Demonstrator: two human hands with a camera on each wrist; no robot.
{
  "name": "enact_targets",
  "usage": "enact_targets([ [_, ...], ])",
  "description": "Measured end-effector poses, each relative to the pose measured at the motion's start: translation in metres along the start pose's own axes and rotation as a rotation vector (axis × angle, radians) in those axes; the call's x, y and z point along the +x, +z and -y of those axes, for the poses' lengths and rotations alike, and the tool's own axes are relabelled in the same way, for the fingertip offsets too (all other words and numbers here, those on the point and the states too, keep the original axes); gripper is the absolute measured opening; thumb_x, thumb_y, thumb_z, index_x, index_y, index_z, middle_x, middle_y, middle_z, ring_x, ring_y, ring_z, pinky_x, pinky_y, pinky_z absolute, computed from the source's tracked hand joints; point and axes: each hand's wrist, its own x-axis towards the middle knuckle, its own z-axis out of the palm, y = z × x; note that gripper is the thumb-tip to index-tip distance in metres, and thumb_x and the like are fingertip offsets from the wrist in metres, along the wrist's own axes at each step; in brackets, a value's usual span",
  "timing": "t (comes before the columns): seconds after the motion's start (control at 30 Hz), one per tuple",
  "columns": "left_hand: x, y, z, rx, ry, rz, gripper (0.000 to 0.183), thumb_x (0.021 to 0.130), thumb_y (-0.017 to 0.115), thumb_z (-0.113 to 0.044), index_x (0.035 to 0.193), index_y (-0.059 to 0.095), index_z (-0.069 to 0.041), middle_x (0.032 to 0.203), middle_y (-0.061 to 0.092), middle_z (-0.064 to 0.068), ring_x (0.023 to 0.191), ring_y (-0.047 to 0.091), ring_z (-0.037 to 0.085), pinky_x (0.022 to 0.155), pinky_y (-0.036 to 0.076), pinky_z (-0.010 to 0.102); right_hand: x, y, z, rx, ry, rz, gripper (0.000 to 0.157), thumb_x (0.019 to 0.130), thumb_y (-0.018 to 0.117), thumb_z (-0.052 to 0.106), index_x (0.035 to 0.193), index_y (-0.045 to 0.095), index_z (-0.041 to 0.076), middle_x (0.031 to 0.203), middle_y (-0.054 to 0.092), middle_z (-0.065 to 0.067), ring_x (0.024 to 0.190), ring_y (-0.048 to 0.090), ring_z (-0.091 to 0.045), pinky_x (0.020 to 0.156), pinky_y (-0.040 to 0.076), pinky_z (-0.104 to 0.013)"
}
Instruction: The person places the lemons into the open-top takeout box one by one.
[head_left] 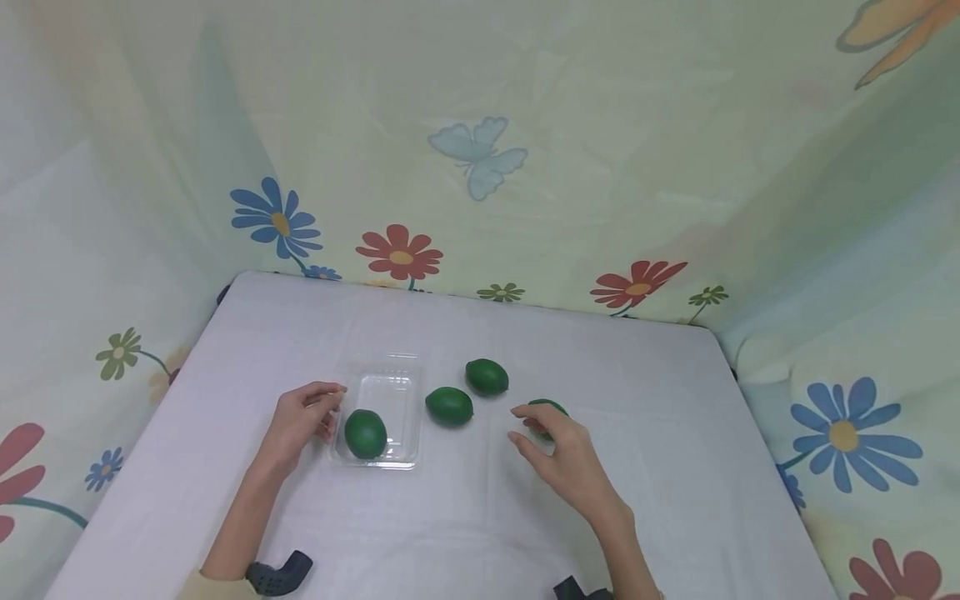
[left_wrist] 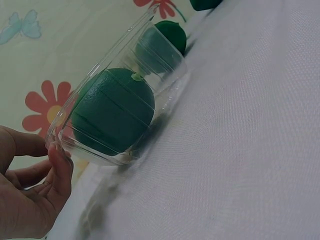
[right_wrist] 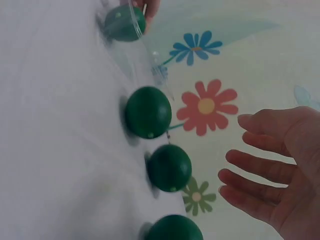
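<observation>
A clear plastic container (head_left: 402, 423) stands on the table with one green lime (head_left: 366, 434) inside, near its left front corner. My left hand (head_left: 302, 421) pinches the container's left rim between thumb and fingers, as the left wrist view (left_wrist: 37, 187) shows. To the right of the container lie two limes, a nearer one (head_left: 449, 407) and a farther one (head_left: 487, 377). Another lime (head_left: 550, 407) is partly hidden behind my right hand (head_left: 564, 457). That hand hovers above the table with fingers spread and holds nothing; in the right wrist view its fingers (right_wrist: 262, 167) are apart from the limes.
A white cloth covers the table (head_left: 465, 517). Behind it and at both sides hangs a curtain (head_left: 600, 167) printed with flowers and a butterfly. A dark device (head_left: 281, 575) sits by the left wrist, another (head_left: 577, 590) by the right.
</observation>
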Motion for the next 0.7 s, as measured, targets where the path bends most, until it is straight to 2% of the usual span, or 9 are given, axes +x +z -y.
enact_targets([
  [0.1, -0.001, 0.000, -0.002, 0.002, 0.003, 0.001, 0.042, 0.103, 0.061, -0.019, 0.137, 0.057, 0.005, 0.099, 0.068, 0.011, 0.067, 0.059, 0.009, 0.058, 0.054, 0.023, 0.002, -0.009, -0.008, -0.063, 0.062, 0.020, 0.038, 0.085, 0.084, 0.009, 0.120, 0.070, 0.008, 0.111, 0.073, -0.004, 0.098, 0.071, -0.018, 0.083, 0.062, -0.036],
  [0.33, -0.001, 0.000, -0.003, -0.011, 0.001, 0.005, 0.040, 0.102, 0.061, -0.017, 0.135, 0.058, 0.005, 0.095, 0.067, 0.009, 0.065, 0.058, 0.010, 0.057, 0.054, 0.023, 0.013, -0.029, -0.040, -0.114, 0.237, 0.141, 0.050, 0.090, 0.081, 0.017, 0.135, 0.063, 0.005, 0.130, 0.067, -0.017, 0.115, 0.066, -0.037, 0.094, 0.057, -0.055],
  [0.53, -0.001, 0.001, -0.003, 0.001, 0.002, -0.002, 0.039, 0.102, 0.060, -0.017, 0.135, 0.058, 0.005, 0.096, 0.067, 0.010, 0.065, 0.059, 0.010, 0.057, 0.054, 0.023, 0.026, -0.035, -0.069, -0.069, 0.360, 0.353, 0.063, 0.094, 0.075, 0.030, 0.146, 0.053, 0.002, 0.140, 0.059, -0.025, 0.122, 0.060, -0.046, 0.095, 0.055, -0.058],
  [0.7, 0.000, 0.001, -0.003, 0.013, 0.003, -0.001, 0.039, 0.103, 0.060, -0.017, 0.134, 0.058, 0.005, 0.098, 0.067, 0.010, 0.067, 0.059, 0.010, 0.057, 0.054, 0.023, 0.035, -0.033, -0.084, -0.009, 0.450, 0.504, 0.070, 0.092, 0.077, 0.036, 0.148, 0.051, 0.003, 0.139, 0.058, -0.027, 0.121, 0.062, -0.045, 0.092, 0.057, -0.054],
])
